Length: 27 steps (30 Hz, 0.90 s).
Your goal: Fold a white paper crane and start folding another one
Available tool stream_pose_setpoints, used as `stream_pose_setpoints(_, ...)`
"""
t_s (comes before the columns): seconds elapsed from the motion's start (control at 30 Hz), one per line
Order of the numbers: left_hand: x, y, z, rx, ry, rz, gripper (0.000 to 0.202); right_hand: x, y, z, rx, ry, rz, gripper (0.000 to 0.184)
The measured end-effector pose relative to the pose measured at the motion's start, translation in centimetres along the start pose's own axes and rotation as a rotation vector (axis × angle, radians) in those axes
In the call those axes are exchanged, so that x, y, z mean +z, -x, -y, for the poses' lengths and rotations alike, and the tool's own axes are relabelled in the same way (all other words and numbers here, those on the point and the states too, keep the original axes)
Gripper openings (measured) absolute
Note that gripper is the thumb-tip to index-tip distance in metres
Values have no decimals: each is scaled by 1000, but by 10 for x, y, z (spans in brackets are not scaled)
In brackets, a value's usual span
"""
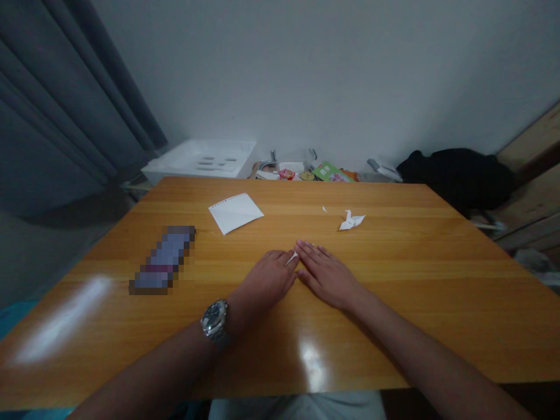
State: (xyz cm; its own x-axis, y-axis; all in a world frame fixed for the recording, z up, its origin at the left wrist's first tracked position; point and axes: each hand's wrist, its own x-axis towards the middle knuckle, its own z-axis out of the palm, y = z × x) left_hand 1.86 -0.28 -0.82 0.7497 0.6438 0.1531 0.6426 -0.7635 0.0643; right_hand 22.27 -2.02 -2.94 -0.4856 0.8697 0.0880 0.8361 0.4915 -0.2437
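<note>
A small white piece of folded paper [291, 258] shows between my two hands, low on the wooden table. Most of it is hidden under my fingers. My left hand [272, 274], with a metal watch [214, 318] at the wrist, has its fingers curled and closed on the paper. My right hand [326, 273] lies flat on the tabletop, fingers stretched out side by side, its fingertips touching the paper's tip. Beyond the right hand stands a white origami crane [351, 220] with its wings spread.
A white sheet of paper [236, 213] with a perforated edge lies at the back left of the table [415, 251]. A pixelated phone-shaped object [164, 259] rests at left. One tiny paper scrap [324, 209] is near the crane. Behind the table are a white plastic tray [205, 157] and a black cloth item [459, 175].
</note>
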Motion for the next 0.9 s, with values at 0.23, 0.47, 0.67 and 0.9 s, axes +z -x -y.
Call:
stream_pose_setpoints(0.23,-1,1,2,13,-33,13,33,4,0,-3,18,15,-9,66)
stream_pose_setpoints(0.47,1,2,3,10,-15,-27,29,3,3,-19,72,14,-26,70)
stream_pose_setpoints(0.67,0,3,3,1,-3,-10,32,1,2,-21,47,-21,-50,67)
stream_pose_setpoints(0.9,-1,3,3,13,35,-23,37,-1,0,-11,-64,-39,-12,66)
